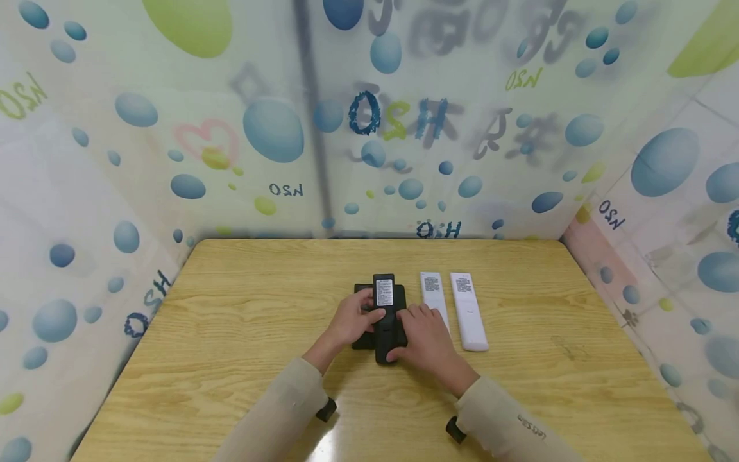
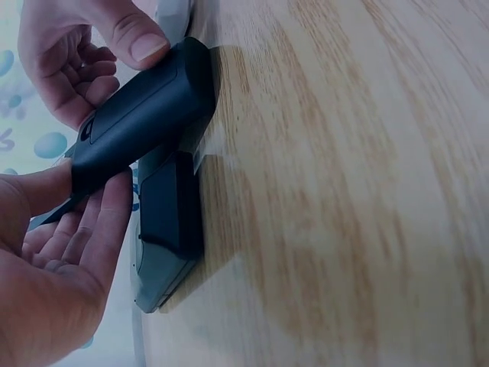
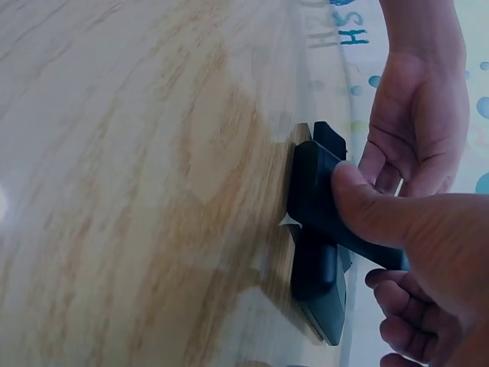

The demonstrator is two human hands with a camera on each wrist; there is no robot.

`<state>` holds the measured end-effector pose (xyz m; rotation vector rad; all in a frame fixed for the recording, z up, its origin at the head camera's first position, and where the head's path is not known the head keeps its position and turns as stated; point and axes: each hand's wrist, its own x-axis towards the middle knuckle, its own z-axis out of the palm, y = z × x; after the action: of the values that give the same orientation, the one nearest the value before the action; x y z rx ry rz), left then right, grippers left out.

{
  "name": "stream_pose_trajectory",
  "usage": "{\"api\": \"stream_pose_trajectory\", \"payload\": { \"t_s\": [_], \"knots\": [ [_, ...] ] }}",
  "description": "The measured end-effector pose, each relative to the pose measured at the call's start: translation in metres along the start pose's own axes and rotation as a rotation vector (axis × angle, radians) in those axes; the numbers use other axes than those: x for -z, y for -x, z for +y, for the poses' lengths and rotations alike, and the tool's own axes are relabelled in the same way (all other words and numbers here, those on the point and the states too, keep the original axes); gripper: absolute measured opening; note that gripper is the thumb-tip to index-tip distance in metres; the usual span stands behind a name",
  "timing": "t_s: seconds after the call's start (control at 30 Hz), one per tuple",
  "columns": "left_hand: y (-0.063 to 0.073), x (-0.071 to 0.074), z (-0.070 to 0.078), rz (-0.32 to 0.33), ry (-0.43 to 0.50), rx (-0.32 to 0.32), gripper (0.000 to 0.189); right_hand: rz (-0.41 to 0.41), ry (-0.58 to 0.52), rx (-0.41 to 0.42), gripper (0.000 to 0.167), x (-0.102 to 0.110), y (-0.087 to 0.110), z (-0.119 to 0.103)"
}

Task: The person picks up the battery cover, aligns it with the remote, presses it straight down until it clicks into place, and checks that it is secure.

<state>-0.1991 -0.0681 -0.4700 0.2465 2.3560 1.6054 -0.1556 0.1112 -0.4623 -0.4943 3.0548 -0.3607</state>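
Observation:
Both hands hold a black remote control [image 1: 384, 330] back side up, with a white label near its far end and a battery cover on the near half. My left hand [image 1: 349, 319] grips it by the side, thumb on top and fingers underneath, as the left wrist view shows. The thumb of my right hand [image 1: 426, 337] rests at its near end, and that hand's fingers curl along the other side. Beneath the remote, partly hidden by it, a black object [image 1: 362, 340] lies on the table, showing on both sides of it.
Two white remote controls, a nearer-to-hand one [image 1: 433, 292] and an outer one [image 1: 469, 314], lie label up to the right on the wooden table [image 1: 260, 289]. My right hand covers part of the inner one. A patterned curtain [image 1: 277, 212] stands behind the table.

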Motion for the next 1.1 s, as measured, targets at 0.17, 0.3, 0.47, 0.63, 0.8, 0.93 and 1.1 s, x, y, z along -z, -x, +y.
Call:
{"api": "stream_pose_trajectory", "payload": {
  "t_s": [0.17,0.3,0.47,0.63,0.8,0.93,1.1],
  "knots": [
    [0.0,0.0,0.001,-0.004,0.0,0.004,0.042,0.04,-0.01,-0.015,0.063,0.001,-0.002,0.001],
    [0.001,0.0,0.001,-0.007,0.013,-0.005,0.041,0.061,-0.018,-0.021,0.056,0.002,-0.006,0.002],
    [0.001,-0.001,0.001,-0.006,0.021,-0.007,0.041,0.049,-0.04,-0.033,0.055,0.004,-0.01,0.002],
    [0.002,-0.001,0.003,-0.002,0.02,-0.016,0.04,0.047,-0.07,-0.041,0.048,0.004,-0.013,0.003],
    [0.004,-0.002,0.004,-0.001,0.012,-0.018,0.04,0.068,-0.098,-0.046,0.038,0.005,-0.013,0.004],
    [0.004,-0.002,0.004,-0.002,0.006,-0.014,0.04,0.081,-0.101,-0.05,0.035,0.004,-0.014,0.004],
    [0.003,-0.002,0.004,0.012,0.007,-0.006,0.04,0.061,-0.09,-0.042,0.038,0.003,-0.016,0.005]
  ]
}}
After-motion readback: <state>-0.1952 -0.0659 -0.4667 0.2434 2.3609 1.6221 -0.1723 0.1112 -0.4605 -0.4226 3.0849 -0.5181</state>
